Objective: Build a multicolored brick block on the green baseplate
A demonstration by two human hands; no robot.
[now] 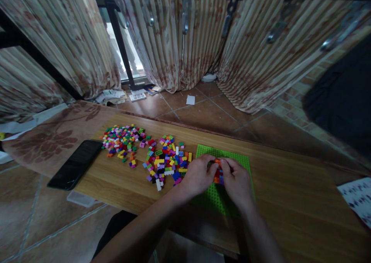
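Observation:
A green studded baseplate [246,162] lies on the wooden table under both hands. Near its middle is a small cluster of toy building bricks [219,177], orange, blue and purple, partly covered by my fingers. My left hand [199,174] is closed, thumb and fingers pinched at an orange brick [217,161] at the cluster's top. From the other side my right hand [236,178] closes in, its fingertips pressed against the same bricks. Exactly how the bricks join is hidden by the fingers.
Left of the baseplate lies a loose pile of mixed bricks [168,164], with a second pile of smaller bricks [121,137] beyond. A black phone [75,164] rests at the table's left end. Striped curtains [179,43] hang behind, and papers [190,100] lie on the tiled floor.

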